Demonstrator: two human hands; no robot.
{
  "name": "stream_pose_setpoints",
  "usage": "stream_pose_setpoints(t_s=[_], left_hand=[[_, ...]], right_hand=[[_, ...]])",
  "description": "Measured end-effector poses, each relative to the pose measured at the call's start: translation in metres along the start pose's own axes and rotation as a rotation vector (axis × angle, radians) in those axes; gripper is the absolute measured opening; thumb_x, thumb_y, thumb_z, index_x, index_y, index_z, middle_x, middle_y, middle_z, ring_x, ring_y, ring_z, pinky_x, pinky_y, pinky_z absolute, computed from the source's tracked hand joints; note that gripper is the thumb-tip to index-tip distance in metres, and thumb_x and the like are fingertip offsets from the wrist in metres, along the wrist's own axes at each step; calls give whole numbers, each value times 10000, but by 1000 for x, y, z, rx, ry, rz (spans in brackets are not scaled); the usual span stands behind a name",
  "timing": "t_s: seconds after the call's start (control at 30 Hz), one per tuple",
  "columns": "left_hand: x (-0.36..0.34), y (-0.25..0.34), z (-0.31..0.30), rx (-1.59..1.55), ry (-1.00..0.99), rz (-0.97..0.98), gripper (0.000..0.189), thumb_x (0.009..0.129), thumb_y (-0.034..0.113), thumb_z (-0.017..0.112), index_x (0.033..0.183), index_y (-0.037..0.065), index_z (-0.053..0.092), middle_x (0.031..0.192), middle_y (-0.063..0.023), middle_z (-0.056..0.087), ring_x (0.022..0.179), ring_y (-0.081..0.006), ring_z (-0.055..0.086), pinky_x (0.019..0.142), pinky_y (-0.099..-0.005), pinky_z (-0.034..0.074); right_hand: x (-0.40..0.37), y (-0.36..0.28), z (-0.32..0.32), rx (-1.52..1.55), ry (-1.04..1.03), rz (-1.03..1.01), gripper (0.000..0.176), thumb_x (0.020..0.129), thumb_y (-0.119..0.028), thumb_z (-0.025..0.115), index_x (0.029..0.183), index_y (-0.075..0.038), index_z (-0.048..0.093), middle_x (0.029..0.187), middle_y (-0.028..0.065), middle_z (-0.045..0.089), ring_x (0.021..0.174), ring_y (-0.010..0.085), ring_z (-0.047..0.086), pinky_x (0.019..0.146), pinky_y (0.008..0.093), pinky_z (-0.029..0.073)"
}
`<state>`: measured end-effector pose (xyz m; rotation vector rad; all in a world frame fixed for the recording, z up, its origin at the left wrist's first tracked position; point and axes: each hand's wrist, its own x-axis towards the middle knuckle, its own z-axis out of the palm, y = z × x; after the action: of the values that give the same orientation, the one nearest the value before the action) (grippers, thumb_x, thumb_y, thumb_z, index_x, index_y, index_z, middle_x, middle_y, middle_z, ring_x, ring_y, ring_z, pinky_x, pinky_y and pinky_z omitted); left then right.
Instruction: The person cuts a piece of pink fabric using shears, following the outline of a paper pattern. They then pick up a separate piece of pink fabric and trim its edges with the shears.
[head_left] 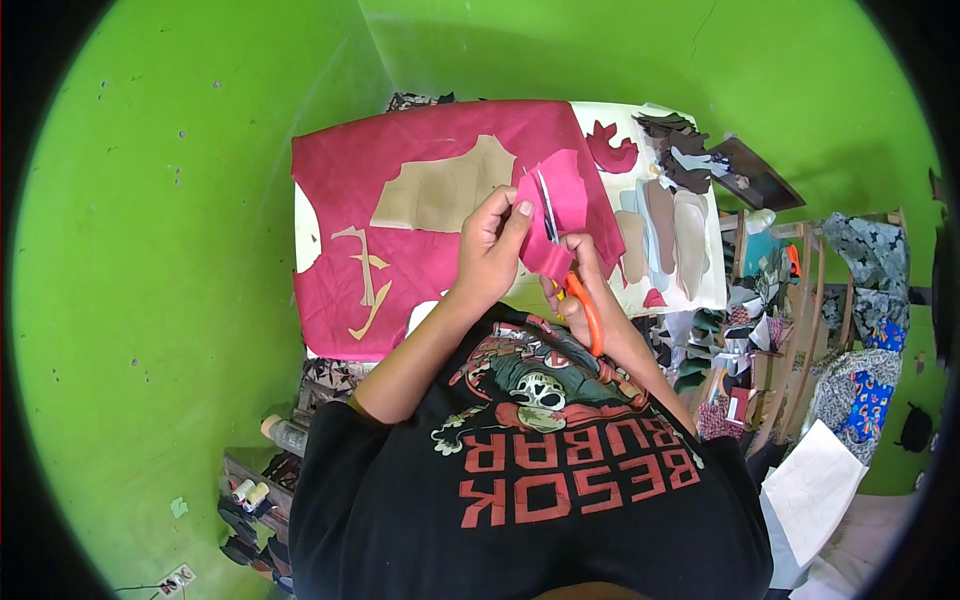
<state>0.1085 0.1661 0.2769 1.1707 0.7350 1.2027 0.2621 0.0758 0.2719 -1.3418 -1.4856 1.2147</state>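
We were mid-cut. Our left hand pinched the pink piece, held above the worktop and its red cloth. Our right hand gripped orange scissors, blades in the piece. We judged the next snip needed the piece kept taut and turned. Our shirt read "BESOK BUBAR".

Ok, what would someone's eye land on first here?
The bright green backdrop all round, then the big magenta cloth spread flat in the middle, with shapes cut out of it. Over it, the left hand holds a pink fabric piece while the right hand works orange-handled scissors into it.
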Motion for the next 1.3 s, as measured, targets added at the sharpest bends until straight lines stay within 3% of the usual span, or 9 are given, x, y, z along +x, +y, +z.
stream_pose_setpoints(t_s=[0.1, 0.23, 0.3, 0.4, 0.53, 0.63, 0.8, 1.03, 1.3], left_hand=[[5, -4, -7, 94, -52, 12, 127, 1041, 116, 573, 977, 18, 623, 781, 59, 530, 724, -19, 448, 638, -228, 383], [5, -7, -11, 195, -106, 53, 116, 1030, 105, 587, 987, 16, 647, 743, 45, 537, 686, -21, 451, 603, -235, 378], [4, -4, -8, 183, -100, 38, 117, 1029, 105, 588, 986, 14, 648, 733, 48, 534, 677, -21, 448, 598, -236, 379], [4, -4, -6, 154, -86, 24, 119, 1028, 103, 590, 985, 10, 651, 726, 51, 534, 673, -20, 447, 594, -234, 378], [5, -1, -8, 187, -82, 33, 121, 1025, 102, 596, 985, 9, 662, 726, 52, 546, 677, -16, 457, 597, -227, 380], [5, -5, -13, 220, -89, 2, 119, 1021, 99, 603, 989, 4, 668, 731, 49, 567, 683, -13, 471, 602, -223, 387], [2, 0, -6, 189, -109, -10, 124, 1023, 97, 602, 990, -4, 667, 750, 48, 590, 702, -11, 488, 614, -222, 401], [0, -3, -5, 106, -108, -42, 136, 1035, 98, 587, 1004, -9, 665, 767, 40, 615, 742, -12, 514, 655, -230, 423], [-12, 1, 4, 42, -144, -90, 146, 1051, 123, 562, 990, 1, 611, 707, -20, 594, 490, -95, 566, 426, -246, 425]], right_hand=[[0, -8, 2, 0, 31, 120, 1038, 759, -907, 528, 1300, -56, 284, 887, 72, 508, 721, 138, 495, 634, 283, 439], [-1, 2, 0, 10, 13, 56, 1020, 777, -891, 533, 1297, -50, 283, 881, 71, 505, 720, 139, 492, 636, 283, 438], [-2, 4, 0, -11, 16, -4, 726, 927, -613, 565, 1298, -55, 284, 881, 73, 504, 728, 139, 493, 642, 280, 439], [-2, 3, 1, -9, 24, 23, 561, 901, -352, 555, 1297, -59, 285, 884, 77, 507, 734, 144, 497, 651, 281, 442], [-1, -6, -2, 21, -7, 102, 559, 860, -249, 572, 1301, -62, 284, 889, 80, 507, 750, 150, 495, 664, 281, 447], [0, -9, 1, 28, 2, 89, 545, 914, -275, 587, 1307, -57, 280, 897, 78, 503, 769, 147, 486, 689, 279, 446], [0, -17, 2, -41, 47, -50, 889, 900, -780, 499, 1323, -34, 262, 903, 52, 497, 789, 127, 474, 714, 270, 430], [0, -11, 0, 106, -53, 21, 1002, 821, -785, 601, 1343, -19, 219, 1067, 145, 502, 902, 195, 513, 846, 350, 463], [2, -11, 7, 127, 35, -5, 1148, 767, -948, 327, 1402, 2, 216, 969, 115, 557, 830, 197, 568, 765, 351, 488]])
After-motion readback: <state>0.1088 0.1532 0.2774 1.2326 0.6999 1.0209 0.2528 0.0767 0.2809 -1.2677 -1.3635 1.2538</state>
